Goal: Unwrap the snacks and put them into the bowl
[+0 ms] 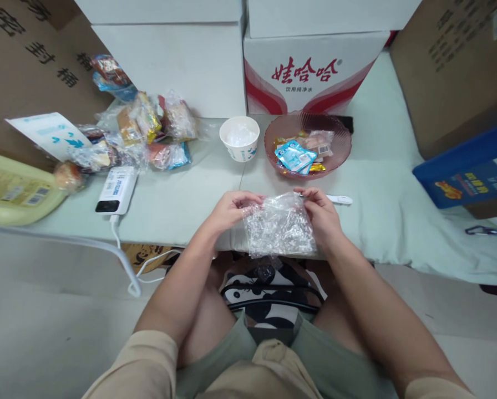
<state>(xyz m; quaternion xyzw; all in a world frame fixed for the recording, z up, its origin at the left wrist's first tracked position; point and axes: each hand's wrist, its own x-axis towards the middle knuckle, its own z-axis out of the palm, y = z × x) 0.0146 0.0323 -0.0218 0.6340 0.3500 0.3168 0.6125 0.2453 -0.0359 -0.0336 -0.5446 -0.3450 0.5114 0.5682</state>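
A crumpled clear plastic bag (pixel 279 226) hangs over the near edge of the pale green table (pixel 177 194). My left hand (pixel 232 209) pinches its upper left corner. My right hand (pixel 322 213) grips its upper right edge, fingers curled. Just beyond the bag stand a pink ribbed bowl (pixel 307 145) holding small wrapped snacks and a blue packet, and a white paper cup (pixel 239 138). A small white pen-like object (pixel 340 199) lies by my right hand.
A heap of wrapped snacks (pixel 140 136) lies at the back left beside a white power bank (pixel 116 190) with a cable. A yellow jug (pixel 15 191) lies far left. Cardboard boxes and a water carton (pixel 310 66) line the back. A blue box (pixel 467 172) sits right.
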